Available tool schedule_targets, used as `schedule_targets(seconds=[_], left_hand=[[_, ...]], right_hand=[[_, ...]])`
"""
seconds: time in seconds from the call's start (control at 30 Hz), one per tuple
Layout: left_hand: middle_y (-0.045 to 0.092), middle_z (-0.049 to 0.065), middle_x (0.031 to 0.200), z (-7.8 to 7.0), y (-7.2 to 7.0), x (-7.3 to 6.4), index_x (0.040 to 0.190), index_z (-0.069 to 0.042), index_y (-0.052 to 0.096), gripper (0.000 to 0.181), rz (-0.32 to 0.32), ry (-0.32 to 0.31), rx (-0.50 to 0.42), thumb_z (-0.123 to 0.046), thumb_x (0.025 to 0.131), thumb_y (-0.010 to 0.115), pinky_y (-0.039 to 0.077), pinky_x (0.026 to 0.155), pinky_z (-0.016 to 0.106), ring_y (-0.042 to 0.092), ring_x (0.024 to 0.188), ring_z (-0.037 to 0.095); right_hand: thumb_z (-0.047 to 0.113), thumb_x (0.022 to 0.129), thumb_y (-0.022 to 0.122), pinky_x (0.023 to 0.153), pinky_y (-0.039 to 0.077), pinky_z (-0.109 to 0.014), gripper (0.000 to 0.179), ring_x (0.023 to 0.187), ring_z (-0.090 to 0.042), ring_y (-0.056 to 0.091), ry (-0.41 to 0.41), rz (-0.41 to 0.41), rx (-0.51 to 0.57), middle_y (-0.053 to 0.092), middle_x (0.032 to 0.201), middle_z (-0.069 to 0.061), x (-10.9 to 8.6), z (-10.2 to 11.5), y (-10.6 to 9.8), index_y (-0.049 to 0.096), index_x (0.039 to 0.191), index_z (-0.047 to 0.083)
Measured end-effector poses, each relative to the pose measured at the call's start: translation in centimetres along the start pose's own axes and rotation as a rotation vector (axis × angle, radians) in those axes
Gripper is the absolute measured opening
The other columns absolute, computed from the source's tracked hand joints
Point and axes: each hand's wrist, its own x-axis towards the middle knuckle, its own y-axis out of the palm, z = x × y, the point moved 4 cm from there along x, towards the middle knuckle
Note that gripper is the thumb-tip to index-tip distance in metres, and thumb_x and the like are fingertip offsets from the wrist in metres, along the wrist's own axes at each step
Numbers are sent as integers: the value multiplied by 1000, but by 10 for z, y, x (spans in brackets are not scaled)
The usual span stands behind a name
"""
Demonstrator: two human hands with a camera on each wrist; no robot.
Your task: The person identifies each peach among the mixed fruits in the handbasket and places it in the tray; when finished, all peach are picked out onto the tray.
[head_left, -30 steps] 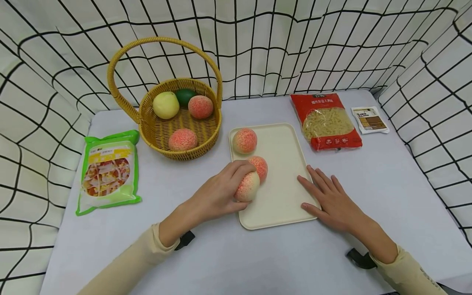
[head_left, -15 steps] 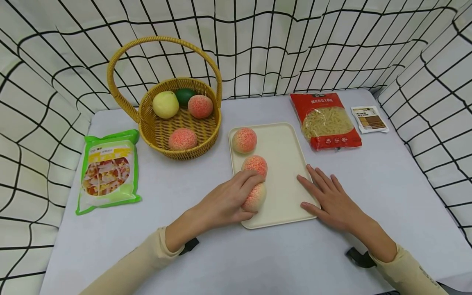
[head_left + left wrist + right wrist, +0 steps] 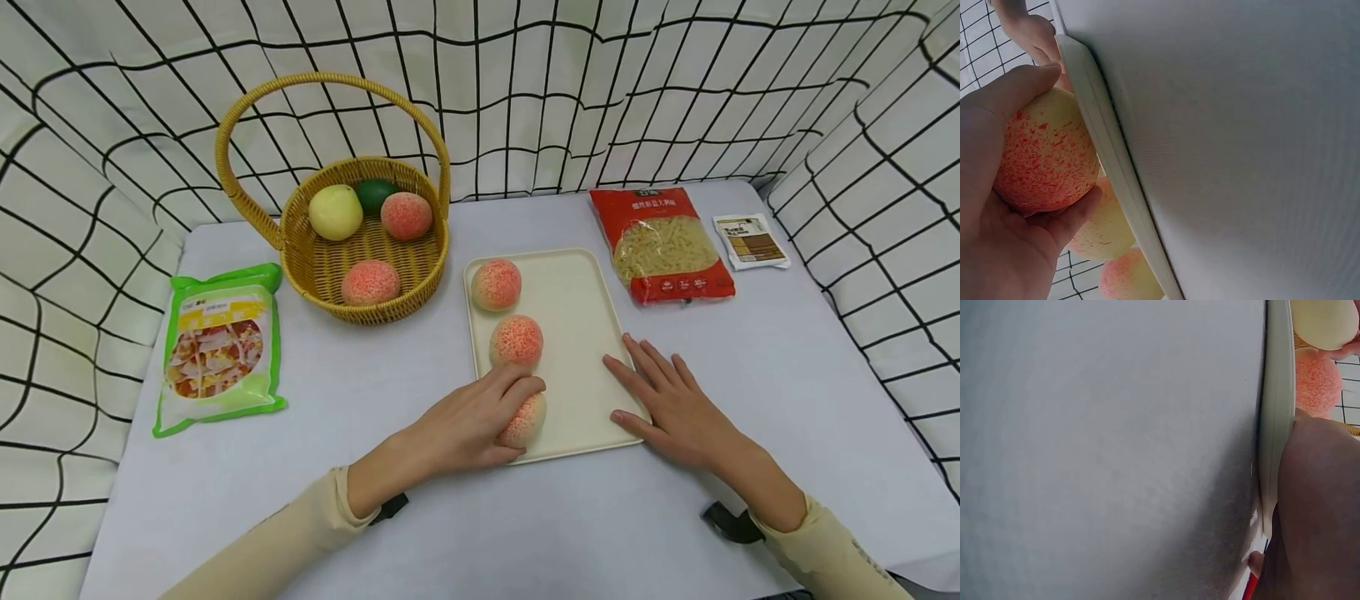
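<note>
My left hand [image 3: 480, 421] grips a peach [image 3: 527, 419] at the near left corner of a cream tray [image 3: 581, 358]. In the left wrist view, thumb and fingers curl round this peach [image 3: 1047, 153], close by the tray's rim. Two more peaches stand in a row behind it along the tray's left side: the middle peach [image 3: 517, 342] right by my fingers and the far peach [image 3: 497, 285] at the back corner. My right hand [image 3: 671, 408] lies with fingers spread over the tray's right edge, holding nothing. The right wrist view shows that hand [image 3: 1319, 506] against the rim.
A wicker basket [image 3: 300, 279] with a tall handle stands back left, holding two peaches, a yellow-green fruit [image 3: 336, 212] and a dark green one [image 3: 375, 196]. A green food bag [image 3: 221, 350] lies left. Red pasta bag [image 3: 663, 246] and small white packet [image 3: 752, 242] lie back right.
My left hand has moved the peach toward me and slightly right, from beside the middle peach to the tray's near left corner. The right hand has stayed put.
</note>
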Motion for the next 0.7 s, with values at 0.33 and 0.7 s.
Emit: schedule_targets(seconds=[0.33,0.7], left_hand=[[55,7,142,0,9,-1,142,-10,50,70,36,-3,34,-16,81,84,54,111,32,55,137,22],[56,5,145,-1,9,1,147,-14,50,80,50,-17,60,-30,80,91,55,107,35,55,136,21]], right_hand=[[57,102,60,127,15,-76,81,166,-40,12,9,15,0,9,182,-7,0,-1,0,24,170,33],[57,101,61,127,16,-76,81,166,-40,13,6,3,-4,10,182,-8,0,0,0,25,170,33]])
